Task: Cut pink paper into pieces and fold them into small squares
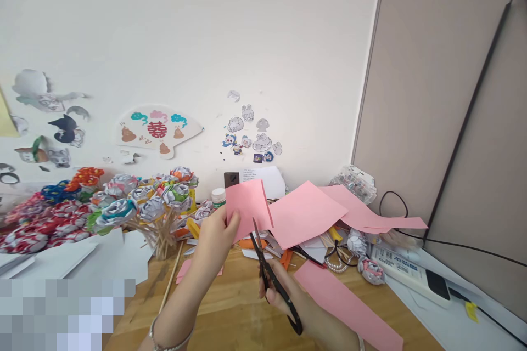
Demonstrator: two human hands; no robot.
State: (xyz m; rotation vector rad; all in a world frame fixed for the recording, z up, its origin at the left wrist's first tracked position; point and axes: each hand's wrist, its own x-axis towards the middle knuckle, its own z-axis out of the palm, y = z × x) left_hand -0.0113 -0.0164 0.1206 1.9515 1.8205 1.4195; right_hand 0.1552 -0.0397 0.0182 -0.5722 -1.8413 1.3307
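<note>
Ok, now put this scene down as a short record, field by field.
Left hand: holds pink paper up
Right hand: holds black scissors, slightly open, near the paper's lower edge
Contact: cannot tell whether blades touch paper
Right side: long pink strip on wooden desk
Left side: craft flowers
Wall: fan-shaped cutout, small character cutouts

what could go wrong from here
The black-handled metal scissors in the right hand point toward the flat pink paper square in the left hand, so a slip might nick that thumb or spoil the paper. The long pink paper strip beside the right forearm could get nudged.
</note>
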